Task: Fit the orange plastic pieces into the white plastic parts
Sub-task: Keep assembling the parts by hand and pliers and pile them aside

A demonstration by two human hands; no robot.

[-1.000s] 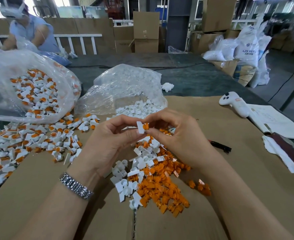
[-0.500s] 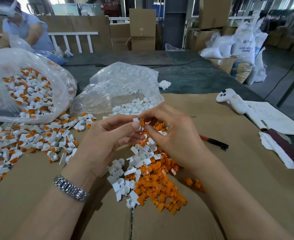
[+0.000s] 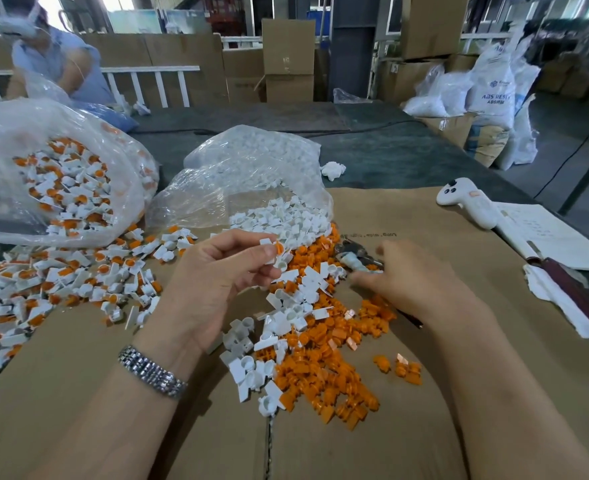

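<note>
Orange piece [image 3: 280, 247] seated in white part [image 3: 269, 251], pinched by left hand [image 3: 217, 285] thumb and fingers, above pile centre. Right hand [image 3: 414, 285] at 3 o'clock of pile, blurred, fingers reaching toward loose parts [image 3: 307, 282]; grip cannot tell. Orange heap [image 3: 321, 372] at 6 o'clock on cardboard [image 3: 424, 427].

A factory or warehouse floor used for hand assembly. Stacked cardboard boxes [image 3: 288, 60] and white resin sacks [image 3: 492, 95] printed "ABS" line the far side. The work surface [image 3: 424, 220] is covered with flattened cardboard, and on it lie bulk clear plastic bags [image 3: 251, 174] of small moulded parts. Another worker [image 3: 50, 60] sits at the far end beside a white railing [image 3: 147, 81].
</note>
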